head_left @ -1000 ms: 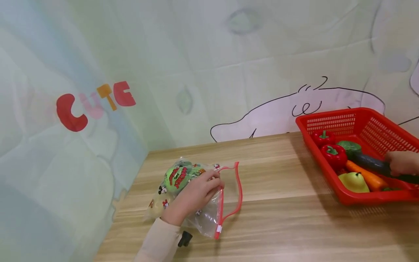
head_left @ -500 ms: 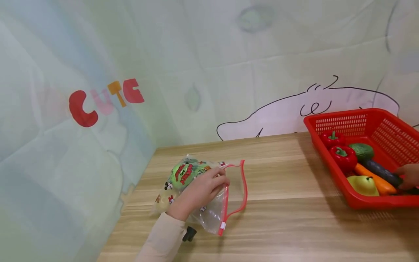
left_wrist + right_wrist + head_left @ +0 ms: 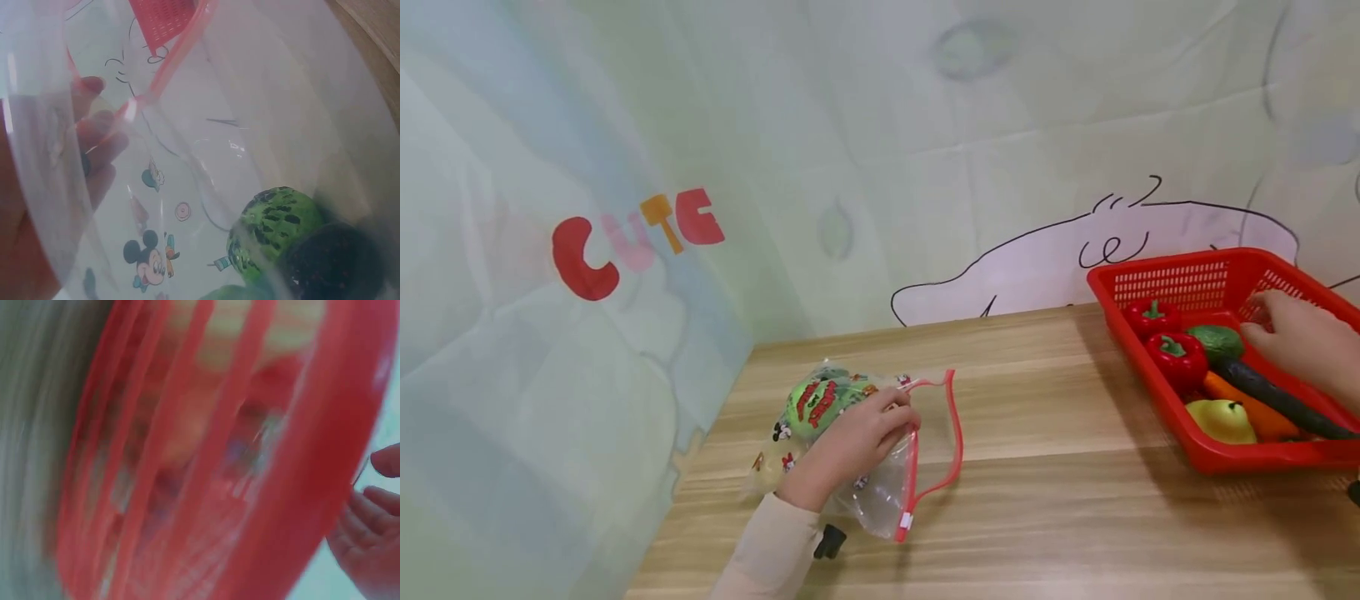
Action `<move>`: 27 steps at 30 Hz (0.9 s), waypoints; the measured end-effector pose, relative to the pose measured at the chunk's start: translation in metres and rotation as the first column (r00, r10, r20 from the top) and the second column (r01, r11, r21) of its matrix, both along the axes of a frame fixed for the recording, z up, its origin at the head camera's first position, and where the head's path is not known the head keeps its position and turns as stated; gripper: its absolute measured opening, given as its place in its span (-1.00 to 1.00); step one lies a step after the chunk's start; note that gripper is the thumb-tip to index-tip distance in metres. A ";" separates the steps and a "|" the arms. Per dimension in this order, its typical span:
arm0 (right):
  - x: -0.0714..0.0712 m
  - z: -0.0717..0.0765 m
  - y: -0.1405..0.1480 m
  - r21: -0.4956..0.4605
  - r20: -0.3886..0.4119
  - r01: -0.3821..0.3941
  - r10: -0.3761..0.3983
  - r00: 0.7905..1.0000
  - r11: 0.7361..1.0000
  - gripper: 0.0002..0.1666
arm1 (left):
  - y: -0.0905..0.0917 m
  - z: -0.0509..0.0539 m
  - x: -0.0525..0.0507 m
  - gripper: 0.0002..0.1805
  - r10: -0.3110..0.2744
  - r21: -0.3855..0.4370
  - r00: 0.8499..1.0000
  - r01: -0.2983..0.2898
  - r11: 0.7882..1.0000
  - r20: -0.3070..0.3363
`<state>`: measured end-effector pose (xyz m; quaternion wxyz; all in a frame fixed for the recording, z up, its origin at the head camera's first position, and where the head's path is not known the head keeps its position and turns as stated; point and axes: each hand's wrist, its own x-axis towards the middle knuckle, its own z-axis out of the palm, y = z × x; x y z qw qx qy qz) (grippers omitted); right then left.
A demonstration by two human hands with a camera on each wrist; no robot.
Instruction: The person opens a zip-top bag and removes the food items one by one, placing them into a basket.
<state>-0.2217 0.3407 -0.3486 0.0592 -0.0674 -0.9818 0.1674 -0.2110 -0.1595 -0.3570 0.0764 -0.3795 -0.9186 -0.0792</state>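
Observation:
My left hand (image 3: 865,433) pinches the red-edged mouth of a clear zip bag (image 3: 872,500) on the table. In the left wrist view, the bag contains a green ball-like thing with dark patches (image 3: 275,225) and a dark round thing (image 3: 331,265). My right hand (image 3: 1303,342) is above the red basket (image 3: 1195,454), close to a green avocado (image 3: 1216,343), its fingers loosely bent around nothing. Beneath it lies a dark cucumber (image 3: 1277,396). The right wrist view, blurred by the basket's slats, shows the same hand (image 3: 372,531) with fingers apart.
Also in the basket are two red bell peppers (image 3: 1177,360), a carrot (image 3: 1262,414) and a yellow pear (image 3: 1221,421). A small black object (image 3: 830,542) shows beside the left wrist. A printed curtain (image 3: 850,167) hangs behind the table.
My right hand has let go of the cucumber, which now lies in the basket, and has moved up and back toward the avocado. The left hand stays at the zip bag.

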 end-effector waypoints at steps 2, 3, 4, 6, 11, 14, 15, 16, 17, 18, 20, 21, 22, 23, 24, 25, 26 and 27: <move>0.002 0.006 -0.021 -0.078 -0.083 -0.048 0.042 0.996 0.996 -0.33 | -0.001 0.000 0.000 -0.81 -0.004 0.008 1.000 0.004 1.000 -0.001; 0.003 0.008 -0.032 -0.100 -0.108 -0.074 0.063 0.992 0.992 -0.34 | -0.001 0.000 0.000 -0.82 -0.007 0.012 1.000 0.007 1.000 -0.005; 0.005 0.011 -0.042 -0.123 -0.124 -0.101 0.086 0.989 0.987 -0.32 | -0.001 -0.001 0.000 -0.82 -0.009 0.018 1.000 0.009 1.000 -0.010; 0.008 0.015 -0.063 -0.155 -0.165 -0.152 0.126 0.978 0.976 -0.35 | 0.000 -0.001 -0.001 -0.83 -0.016 0.031 1.000 0.016 0.999 -0.022; 0.021 0.016 -0.105 -0.191 -0.283 -0.295 0.235 0.930 0.936 -0.44 | 0.000 -0.001 -0.002 -0.83 -0.024 0.045 0.999 0.026 0.999 -0.039; 0.026 0.009 -0.127 -0.202 -0.354 -0.385 0.299 0.886 0.901 -0.55 | 0.001 -0.001 -0.002 -0.83 -0.027 0.051 0.998 0.030 0.998 -0.050; 0.026 0.006 -0.134 -0.206 -0.372 -0.415 0.321 0.871 0.886 -0.59 | 0.001 -0.001 -0.002 -0.83 -0.034 0.056 0.998 0.037 0.998 -0.056; 0.027 0.002 -0.141 -0.209 -0.379 -0.438 0.340 0.860 0.875 -0.63 | 0.001 -0.001 -0.001 -0.84 -0.041 0.059 0.997 0.045 0.997 -0.063; 0.026 -0.004 -0.147 -0.193 -0.398 -0.468 0.367 0.841 0.862 -0.67 | 0.001 -0.001 -0.001 -0.84 -0.049 0.062 0.996 0.053 0.997 -0.068; 0.025 -0.009 -0.154 -0.178 -0.408 -0.494 0.393 0.824 0.851 -0.71 | 0.002 -0.001 -0.001 -0.84 -0.059 0.065 0.996 0.064 0.996 -0.074; 0.025 -0.021 -0.166 -0.150 -0.413 -0.549 0.452 0.790 0.822 -0.76 | 0.003 -0.002 0.000 -0.84 -0.077 0.068 0.994 0.083 0.994 -0.082; 0.024 -0.027 -0.172 -0.130 -0.416 -0.577 0.484 0.770 0.806 -0.78 | 0.003 -0.002 0.000 -0.84 -0.084 0.070 0.993 0.090 0.993 -0.085; 0.023 -0.032 -0.178 -0.112 -0.412 -0.602 0.514 0.752 0.791 -0.79 | 0.003 -0.002 0.000 -0.84 -0.086 0.072 0.992 0.093 0.993 -0.089; 0.022 -0.038 -0.185 -0.101 -0.409 -0.630 0.546 0.732 0.770 -0.80 | 0.004 -0.002 0.000 -0.84 -0.088 0.075 0.992 0.095 0.993 -0.092; 0.022 -0.042 -0.191 -0.106 -0.393 -0.650 0.568 0.723 0.753 -0.81 | 0.004 -0.002 0.000 -0.84 -0.091 0.077 0.991 0.098 0.992 -0.097; 0.021 -0.047 -0.198 -0.114 -0.378 -0.670 0.591 0.713 0.734 -0.81 | 0.004 -0.002 0.000 -0.85 -0.092 0.080 0.991 0.100 0.992 -0.101; 0.019 -0.050 -0.205 -0.125 -0.360 -0.687 0.612 0.704 0.716 -0.82 | 0.004 -0.002 0.000 -0.85 -0.092 0.082 0.990 0.101 0.991 -0.106; 0.018 -0.054 -0.213 -0.139 -0.342 -0.697 0.627 0.700 0.703 -0.82 | 0.004 -0.002 -0.001 -0.85 -0.092 0.084 0.990 0.101 0.991 -0.110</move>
